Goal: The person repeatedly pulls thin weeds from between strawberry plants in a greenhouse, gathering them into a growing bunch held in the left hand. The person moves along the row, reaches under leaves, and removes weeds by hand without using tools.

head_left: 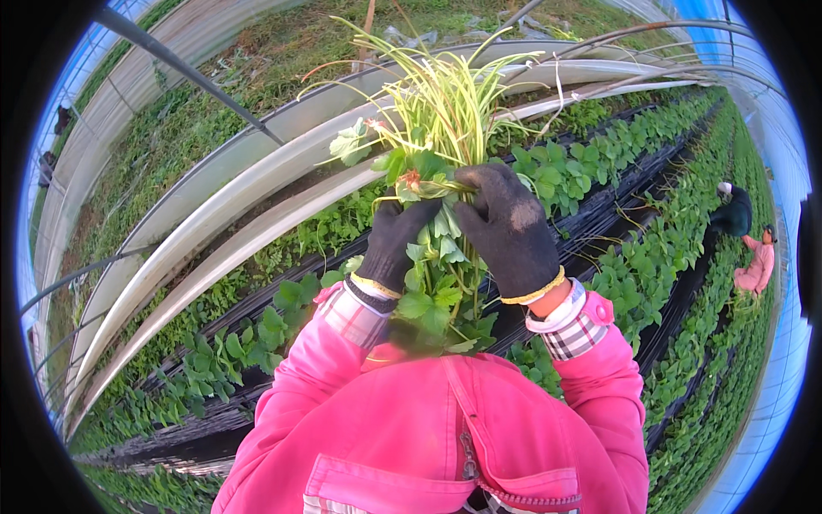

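Both of my hands wear dark knit gloves with yellow cuffs and grip a bundle of leafy plants (443,109) at its middle. My left hand (401,241) closes on the left side, its thumb pointing inward. My right hand (510,228) holds the right side, its fingers curled around a stem or strand that crosses the bundle. Pale yellow-green stalks fan out above the gloves, with a few reddish ones among them. Green toothed leaves (433,305) hang below, close to my pink jacket (411,417). A brown, withered bit sits between the hands. The fingertips are partly hidden by leaves.
Rows of low green plants (616,283) grow through black plastic mulch (597,199) inside a plastic-covered tunnel. Rolled white film (250,247) and metal hoops (192,74) run along the left side. Two people, one in dark clothes (733,212) and one in pink (758,265), are at the far right.
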Demonstrator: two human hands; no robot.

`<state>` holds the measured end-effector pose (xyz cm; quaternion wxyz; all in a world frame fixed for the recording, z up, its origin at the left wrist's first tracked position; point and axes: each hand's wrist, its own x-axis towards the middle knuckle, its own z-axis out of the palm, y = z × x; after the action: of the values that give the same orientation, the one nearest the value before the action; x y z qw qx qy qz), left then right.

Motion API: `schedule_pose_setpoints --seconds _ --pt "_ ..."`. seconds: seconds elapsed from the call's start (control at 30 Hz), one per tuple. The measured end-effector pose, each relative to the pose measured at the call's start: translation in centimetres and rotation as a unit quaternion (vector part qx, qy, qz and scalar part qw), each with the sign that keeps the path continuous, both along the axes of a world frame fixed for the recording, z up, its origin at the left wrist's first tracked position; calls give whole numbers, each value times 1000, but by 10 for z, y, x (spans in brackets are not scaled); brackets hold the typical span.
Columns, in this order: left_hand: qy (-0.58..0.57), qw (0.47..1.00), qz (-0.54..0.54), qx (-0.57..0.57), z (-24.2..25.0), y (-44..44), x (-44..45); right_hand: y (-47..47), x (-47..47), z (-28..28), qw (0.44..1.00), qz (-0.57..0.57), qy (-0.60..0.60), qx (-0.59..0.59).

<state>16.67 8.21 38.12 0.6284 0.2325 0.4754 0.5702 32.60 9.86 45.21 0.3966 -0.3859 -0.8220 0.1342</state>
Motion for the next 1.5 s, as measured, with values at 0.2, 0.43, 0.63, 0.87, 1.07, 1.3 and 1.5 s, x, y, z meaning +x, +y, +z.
schedule_pose_setpoints --seconds 0.2,0.43,0.63,0.87,1.07,1.3,1.5 --pt "29 989 45 138 -12 -8 -18 0 -26 8 996 41 -45 69" --pt "-30 992 94 73 1 -25 -63 -30 -37 -24 993 -68 6 -98" --pt "32 997 68 12 -11 -32 -94 -36 -72 -106 927 298 5 -226" --pt "18 979 187 -83 -34 -57 -124 -47 -125 -86 639 217 278 -684" --pt "127 956 259 -52 -45 -65 -147 -37 -160 -59 805 262 30 -531" --pt "31 958 286 -5 -35 -49 -119 -15 -143 -81 825 260 36 -501" --pt "33 968 224 -109 -18 -8 -55 18 -76 -95 787 222 142 -557"
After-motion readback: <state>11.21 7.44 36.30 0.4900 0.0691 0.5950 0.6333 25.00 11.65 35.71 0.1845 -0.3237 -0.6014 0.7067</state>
